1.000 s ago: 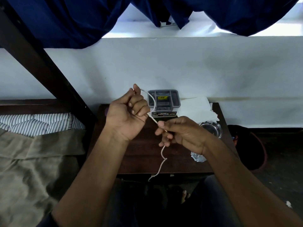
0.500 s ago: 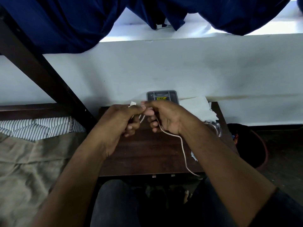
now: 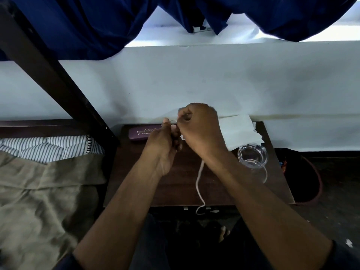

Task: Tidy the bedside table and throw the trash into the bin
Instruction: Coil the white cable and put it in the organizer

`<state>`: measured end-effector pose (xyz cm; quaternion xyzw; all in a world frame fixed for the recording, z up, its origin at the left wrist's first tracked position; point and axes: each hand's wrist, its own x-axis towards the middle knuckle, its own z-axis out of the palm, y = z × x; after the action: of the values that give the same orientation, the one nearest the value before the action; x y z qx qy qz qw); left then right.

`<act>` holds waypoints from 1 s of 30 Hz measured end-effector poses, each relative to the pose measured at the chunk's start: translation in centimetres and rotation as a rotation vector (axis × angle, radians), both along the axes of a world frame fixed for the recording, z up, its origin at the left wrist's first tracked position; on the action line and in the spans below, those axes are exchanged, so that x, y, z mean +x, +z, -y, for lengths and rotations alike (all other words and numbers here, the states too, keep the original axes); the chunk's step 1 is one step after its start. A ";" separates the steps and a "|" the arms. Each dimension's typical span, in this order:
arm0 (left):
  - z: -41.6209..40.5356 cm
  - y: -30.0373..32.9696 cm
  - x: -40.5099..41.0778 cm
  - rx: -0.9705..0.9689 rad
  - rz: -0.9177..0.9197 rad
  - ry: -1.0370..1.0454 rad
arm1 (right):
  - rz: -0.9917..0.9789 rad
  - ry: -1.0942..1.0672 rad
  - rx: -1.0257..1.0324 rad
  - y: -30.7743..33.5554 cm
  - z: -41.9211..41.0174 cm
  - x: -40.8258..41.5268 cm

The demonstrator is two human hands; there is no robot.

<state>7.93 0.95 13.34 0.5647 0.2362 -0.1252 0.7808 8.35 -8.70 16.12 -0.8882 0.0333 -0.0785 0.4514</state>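
Note:
Both hands meet above the back of the dark wooden bedside table (image 3: pixel 136 184). My left hand (image 3: pixel 165 141) pinches a coil of thin white cable. My right hand (image 3: pixel 200 129) is closed on the same white cable (image 3: pixel 199 180), whose loose end trails down over the table's front edge. A maroon case (image 3: pixel 142 133) with printed lettering lies at the table's back left. White tissue paper (image 3: pixel 239 131) lies at the back right, and a clear glass ashtray (image 3: pixel 252 155) stands just in front of it. My hands hide the grey box behind them.
A dark bin with a reddish rim (image 3: pixel 303 176) stands on the floor right of the table. A bed with olive sheet (image 3: pixel 44 191) and striped pillow (image 3: pixel 46 147) is on the left, behind a dark slanted bed post (image 3: pixel 54 75). Blue curtains (image 3: pixel 101 22) hang above.
My right hand has moved up and back to meet the left hand at the rear of the table, drawing the cable with it. The view has shifted, revealing the maroon case.

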 end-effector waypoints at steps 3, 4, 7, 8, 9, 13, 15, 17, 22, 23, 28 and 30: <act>-0.1 0.1 0.8 -0.118 -0.005 0.030 | 0.128 -0.065 0.018 -0.4 -0.1 -2.1; -0.4 0.4 0.9 -0.205 0.001 0.008 | 0.098 -0.079 0.160 -0.9 0.0 -2.8; -1.8 1.4 1.0 -0.502 0.049 -0.128 | -0.102 -0.051 0.717 -2.1 0.6 -4.6; -2.1 1.8 1.0 -0.581 0.070 -0.170 | -0.139 -0.018 0.788 -2.7 0.9 -5.0; -2.3 2.2 1.0 -0.640 0.083 -0.192 | -0.155 0.017 0.797 -3.3 1.3 -5.3; -2.7 3.1 1.1 -0.697 0.125 -0.171 | -0.260 0.188 0.791 -5.7 2.8 -5.5; -3.1 3.2 1.3 -0.741 0.132 -0.149 | -0.369 0.301 0.812 -7.0 3.5 -5.1; -3.7 3.2 1.2 -0.735 0.144 -0.209 | -0.446 0.359 0.691 -7.6 3.9 -4.4; -4.9 2.2 -0.2 -0.252 0.084 -0.573 | -0.485 0.369 0.389 -6.4 4.5 -1.5; -4.8 2.0 -0.6 -0.112 0.083 -0.604 | -0.477 0.373 0.353 -5.8 4.5 -0.8; -5.2 1.6 -1.0 0.094 0.093 -0.702 | -0.505 0.286 0.316 -4.1 4.4 1.7; -5.0 1.4 -1.2 0.216 0.108 -0.713 | -0.525 0.214 0.367 -3.3 4.4 2.2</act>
<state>6.72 6.00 14.79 0.6963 -0.0050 -0.3335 0.6355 10.57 -13.07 12.81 -0.7807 0.0686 0.2078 0.5853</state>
